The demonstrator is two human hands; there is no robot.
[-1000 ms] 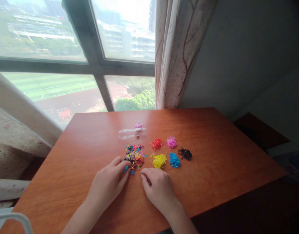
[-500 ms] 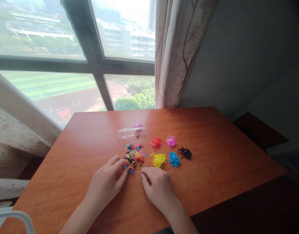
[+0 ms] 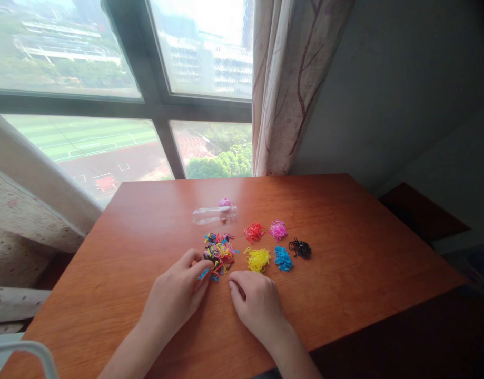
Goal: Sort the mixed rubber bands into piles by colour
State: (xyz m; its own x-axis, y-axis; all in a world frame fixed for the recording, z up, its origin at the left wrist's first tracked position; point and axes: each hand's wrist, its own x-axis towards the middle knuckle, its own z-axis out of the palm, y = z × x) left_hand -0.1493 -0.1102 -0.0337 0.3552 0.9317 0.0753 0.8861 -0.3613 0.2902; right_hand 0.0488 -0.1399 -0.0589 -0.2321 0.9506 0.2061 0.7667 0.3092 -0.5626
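Observation:
A mixed heap of small coloured rubber bands (image 3: pixel 219 253) lies in the middle of the wooden table (image 3: pixel 344 295). My left hand (image 3: pixel 174 297) rests at the heap's near left edge, its fingertips pinching at a blue band there. My right hand (image 3: pixel 257 305) lies palm down just right of the heap, fingers curled under, and what they hold is hidden. To the right sit sorted piles: red (image 3: pixel 254 232), pink (image 3: pixel 277 230), yellow (image 3: pixel 257 259), blue (image 3: pixel 283 258) and black (image 3: pixel 300 248).
A clear plastic bottle (image 3: pixel 214 214) with a pink cap lies on its side behind the heap. A window and a patterned curtain (image 3: pixel 289 89) stand beyond the table's far edge. A white curved chair back (image 3: pixel 24 352) shows at the bottom left.
Both hands stay almost where they were; my left fingertips have shifted slightly at the heap's near edge. The piles have not moved.

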